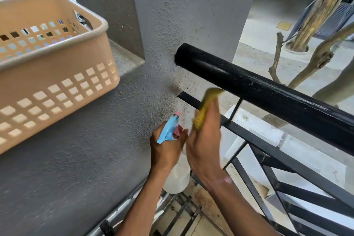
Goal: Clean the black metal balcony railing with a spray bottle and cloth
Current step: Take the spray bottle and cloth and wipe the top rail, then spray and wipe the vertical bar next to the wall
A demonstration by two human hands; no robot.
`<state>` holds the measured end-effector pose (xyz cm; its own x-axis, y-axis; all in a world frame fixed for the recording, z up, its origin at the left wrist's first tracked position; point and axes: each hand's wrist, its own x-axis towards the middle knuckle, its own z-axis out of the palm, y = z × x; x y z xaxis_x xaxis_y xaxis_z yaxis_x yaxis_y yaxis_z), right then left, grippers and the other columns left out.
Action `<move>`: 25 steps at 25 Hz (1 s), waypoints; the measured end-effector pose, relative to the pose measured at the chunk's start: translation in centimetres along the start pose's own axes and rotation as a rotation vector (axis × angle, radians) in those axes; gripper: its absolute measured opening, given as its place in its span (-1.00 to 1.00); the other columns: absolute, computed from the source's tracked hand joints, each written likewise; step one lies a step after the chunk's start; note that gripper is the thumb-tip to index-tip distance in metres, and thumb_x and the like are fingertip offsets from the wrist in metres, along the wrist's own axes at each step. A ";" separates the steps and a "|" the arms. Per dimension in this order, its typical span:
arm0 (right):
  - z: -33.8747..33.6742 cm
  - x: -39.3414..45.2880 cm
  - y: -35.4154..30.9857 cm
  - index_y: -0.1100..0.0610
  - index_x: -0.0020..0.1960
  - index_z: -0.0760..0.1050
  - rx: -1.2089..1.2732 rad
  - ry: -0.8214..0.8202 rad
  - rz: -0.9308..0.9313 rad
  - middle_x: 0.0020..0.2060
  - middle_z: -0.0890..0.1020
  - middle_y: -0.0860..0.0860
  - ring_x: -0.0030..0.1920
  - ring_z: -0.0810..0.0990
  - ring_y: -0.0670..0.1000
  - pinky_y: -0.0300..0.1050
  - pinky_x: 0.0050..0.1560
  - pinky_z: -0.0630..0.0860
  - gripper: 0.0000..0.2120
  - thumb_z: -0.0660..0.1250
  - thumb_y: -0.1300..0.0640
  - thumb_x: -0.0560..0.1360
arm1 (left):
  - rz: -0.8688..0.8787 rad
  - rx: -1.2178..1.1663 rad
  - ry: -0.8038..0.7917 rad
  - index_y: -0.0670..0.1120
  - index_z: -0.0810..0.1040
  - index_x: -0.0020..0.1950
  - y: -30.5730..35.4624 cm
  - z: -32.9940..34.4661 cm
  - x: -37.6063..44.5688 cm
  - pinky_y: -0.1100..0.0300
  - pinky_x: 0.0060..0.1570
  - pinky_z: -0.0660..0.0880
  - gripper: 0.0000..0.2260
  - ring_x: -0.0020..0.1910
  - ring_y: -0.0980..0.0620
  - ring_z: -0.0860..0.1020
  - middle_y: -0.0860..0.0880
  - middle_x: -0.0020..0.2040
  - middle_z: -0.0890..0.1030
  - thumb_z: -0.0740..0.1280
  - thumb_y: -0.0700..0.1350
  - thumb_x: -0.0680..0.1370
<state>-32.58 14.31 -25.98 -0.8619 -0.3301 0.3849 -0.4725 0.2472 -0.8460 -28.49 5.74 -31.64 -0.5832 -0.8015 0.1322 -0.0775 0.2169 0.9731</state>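
**Wiping the lower bar by the pillar**

From my feed, the right hand (205, 140) has its fingers wrapped round a yellow cloth (206, 106) pressed on the thin bar (188, 99) under the round top rail (268, 90). The left hand (166, 149) grips the spray bottle (169, 130) just beside it, finger at the trigger. I'd guess wiping mid-step; next I'd work outward along the bar.

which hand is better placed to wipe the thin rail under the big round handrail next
Right. The right hand holds the yellow cloth up against the thin rail; the left hand is occupied gripping the spray bottle.
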 end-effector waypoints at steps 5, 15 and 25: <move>5.4 6.1 1.1 0.41 0.55 0.09 -0.551 -0.240 -0.058 0.52 0.20 0.38 0.54 0.19 0.33 0.21 0.53 0.22 -0.49 0.03 0.29 0.63 | -0.060 0.055 0.059 -0.03 0.67 -0.08 -1.6 -1.6 0.5 -0.17 -0.21 0.66 -0.87 -0.32 0.01 0.57 0.10 -0.30 0.63 0.50 -0.20 0.42; -0.4 4.6 -2.2 0.54 0.46 0.11 -1.198 -0.578 0.274 0.34 0.30 0.57 0.39 0.34 0.47 0.19 0.38 0.40 -0.49 0.03 0.17 0.68 | -0.049 0.051 -0.031 0.04 0.62 -0.20 -0.5 -2.5 0.2 -0.19 -0.29 0.64 -0.87 -0.34 -0.04 0.59 0.02 -0.32 0.62 0.55 -0.10 0.41; 1.5 2.9 1.8 0.44 0.57 -0.11 -1.020 -0.486 -0.374 0.55 -0.06 0.42 0.57 -0.08 0.38 0.22 0.58 -0.06 -0.41 -0.01 0.19 0.65 | -0.071 0.073 -0.014 -0.01 0.66 -0.06 -2.8 -2.1 -0.2 -0.22 -0.19 0.66 -0.83 -0.20 -0.13 0.67 0.02 -0.23 0.65 0.58 -0.17 0.42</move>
<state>-35.62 12.46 -26.97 -0.5834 -0.7922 0.1792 -0.7976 0.6004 0.0573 -26.44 4.06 -34.02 -0.5856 -0.8084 0.0599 -0.1774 0.1999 0.9636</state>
